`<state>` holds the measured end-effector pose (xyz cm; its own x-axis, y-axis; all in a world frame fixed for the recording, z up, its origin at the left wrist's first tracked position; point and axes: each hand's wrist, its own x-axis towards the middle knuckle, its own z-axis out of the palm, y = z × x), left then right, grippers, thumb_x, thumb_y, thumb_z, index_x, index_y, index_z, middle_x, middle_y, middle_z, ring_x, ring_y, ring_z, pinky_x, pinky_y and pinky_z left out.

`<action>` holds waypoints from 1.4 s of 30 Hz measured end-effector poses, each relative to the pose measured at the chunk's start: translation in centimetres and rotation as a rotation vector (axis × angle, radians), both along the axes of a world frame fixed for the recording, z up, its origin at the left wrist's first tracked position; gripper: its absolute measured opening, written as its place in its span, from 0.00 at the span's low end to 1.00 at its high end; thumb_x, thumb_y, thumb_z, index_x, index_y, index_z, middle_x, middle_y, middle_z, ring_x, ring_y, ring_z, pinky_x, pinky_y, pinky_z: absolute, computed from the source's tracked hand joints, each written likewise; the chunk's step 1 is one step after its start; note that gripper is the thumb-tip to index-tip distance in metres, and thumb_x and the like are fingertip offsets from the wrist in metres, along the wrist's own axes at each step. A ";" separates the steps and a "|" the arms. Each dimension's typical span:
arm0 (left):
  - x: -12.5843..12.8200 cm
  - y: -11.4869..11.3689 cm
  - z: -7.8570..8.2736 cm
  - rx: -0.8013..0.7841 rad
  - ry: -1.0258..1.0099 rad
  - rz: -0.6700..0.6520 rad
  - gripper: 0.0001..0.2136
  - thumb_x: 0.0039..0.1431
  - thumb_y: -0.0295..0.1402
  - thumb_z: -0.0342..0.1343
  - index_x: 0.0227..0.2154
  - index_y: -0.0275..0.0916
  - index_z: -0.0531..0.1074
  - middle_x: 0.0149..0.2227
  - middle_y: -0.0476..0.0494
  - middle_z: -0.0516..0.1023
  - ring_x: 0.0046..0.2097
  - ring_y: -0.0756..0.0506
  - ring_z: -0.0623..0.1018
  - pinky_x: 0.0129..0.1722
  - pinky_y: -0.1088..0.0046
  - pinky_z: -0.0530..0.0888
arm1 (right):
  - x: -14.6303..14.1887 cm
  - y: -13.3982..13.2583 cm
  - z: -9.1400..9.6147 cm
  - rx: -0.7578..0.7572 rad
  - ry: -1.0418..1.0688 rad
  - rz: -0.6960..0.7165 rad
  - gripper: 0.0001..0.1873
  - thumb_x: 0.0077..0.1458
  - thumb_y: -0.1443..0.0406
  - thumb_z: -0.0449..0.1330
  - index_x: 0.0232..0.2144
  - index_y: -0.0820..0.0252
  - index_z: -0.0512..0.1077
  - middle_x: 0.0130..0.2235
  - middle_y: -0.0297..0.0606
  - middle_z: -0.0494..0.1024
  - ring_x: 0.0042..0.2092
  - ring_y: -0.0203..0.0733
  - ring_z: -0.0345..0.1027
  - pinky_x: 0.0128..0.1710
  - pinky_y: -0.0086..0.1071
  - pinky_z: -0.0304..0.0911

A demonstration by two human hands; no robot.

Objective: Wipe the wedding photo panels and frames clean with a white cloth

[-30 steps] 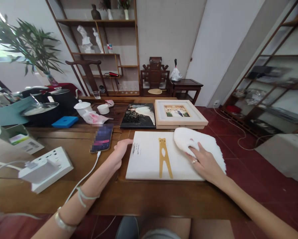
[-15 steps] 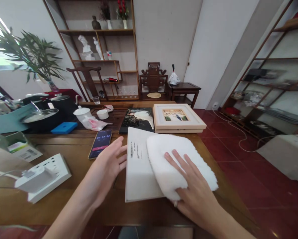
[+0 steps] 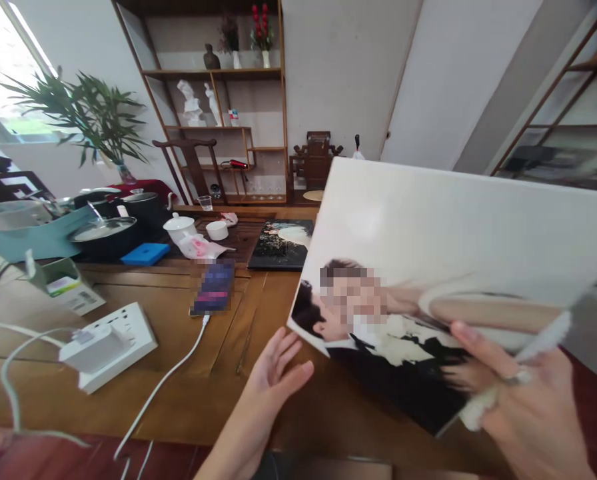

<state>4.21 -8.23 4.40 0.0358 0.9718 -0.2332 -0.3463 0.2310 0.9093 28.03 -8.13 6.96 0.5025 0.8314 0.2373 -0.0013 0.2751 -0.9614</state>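
Note:
A large glossy photo panel point(image 3: 388, 213) is raised at a tilt over the table's right side. Its picture of two people in wedding clothes faces me. My right hand point(image 3: 528, 393) grips the panel's lower right edge, thumb across the picture. A fluffy white cloth point(image 3: 546, 343) is bunched in the same hand, partly hidden by the fingers. By the panel's lower left corner is my left hand point(image 3: 273, 380), open, fingers and thumb apart, holding nothing. Whether its fingertips touch the panel I cannot tell. A dark photo panel point(image 3: 281, 243) lies flat behind on the table.
Left on the wooden table point(image 3: 178, 393) are a power strip point(image 3: 108, 347), a phone point(image 3: 213, 290) on a white cable point(image 3: 173, 370), a small carton point(image 3: 66, 283) and a blue box point(image 3: 146, 253). Behind stand pots point(image 3: 146, 203), a white lidded bowl point(image 3: 179, 227) and a cup point(image 3: 217, 231).
The panel has been lifted off the table and turned from its barcoded back to its picture side. My right hand moved right with panel and cloth. My left hand moved lower and right.

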 end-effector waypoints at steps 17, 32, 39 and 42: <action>0.0 -1.4 -0.2 -0.125 -0.419 -0.104 0.22 0.49 0.29 0.62 0.50 0.42 0.73 0.49 0.42 0.78 0.57 0.34 0.70 0.57 0.60 0.66 | 1.2 1.6 -0.9 -0.320 0.116 0.312 0.22 0.49 0.50 0.61 0.38 0.61 0.72 0.28 0.40 0.79 0.24 0.45 0.72 0.22 0.35 0.69; -2.4 6.2 6.4 0.253 -0.275 0.246 0.17 0.51 0.24 0.56 0.46 0.35 0.75 0.46 0.41 0.79 0.51 0.37 0.75 0.40 0.67 0.80 | -0.1 -0.5 0.4 0.462 -1.415 0.326 0.06 0.53 0.61 0.62 0.28 0.55 0.72 0.54 0.43 0.71 0.57 0.55 0.60 0.57 0.57 0.55; 0.2 9.7 6.8 0.297 -0.313 0.175 0.12 0.49 0.24 0.59 0.39 0.35 0.76 0.45 0.42 0.79 0.49 0.40 0.76 0.41 0.66 0.78 | -6.9 7.3 6.2 0.606 -1.756 0.066 0.28 0.53 0.75 0.56 0.57 0.70 0.59 0.60 0.54 0.61 0.62 0.59 0.50 0.59 0.57 0.47; 0.7 11.5 7.3 0.304 -0.319 0.189 0.09 0.50 0.24 0.58 0.36 0.35 0.76 0.43 0.43 0.80 0.48 0.41 0.77 0.43 0.63 0.77 | -9.6 11.9 6.3 0.491 -1.837 0.116 0.28 0.53 0.79 0.50 0.57 0.71 0.58 0.59 0.55 0.62 0.58 0.56 0.57 0.55 0.50 0.56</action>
<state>4.90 3.27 11.71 -0.1245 0.9906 0.0570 -0.6290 -0.1232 0.7675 18.44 3.76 13.22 -0.6539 0.5409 0.5290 0.7494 0.5590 0.3548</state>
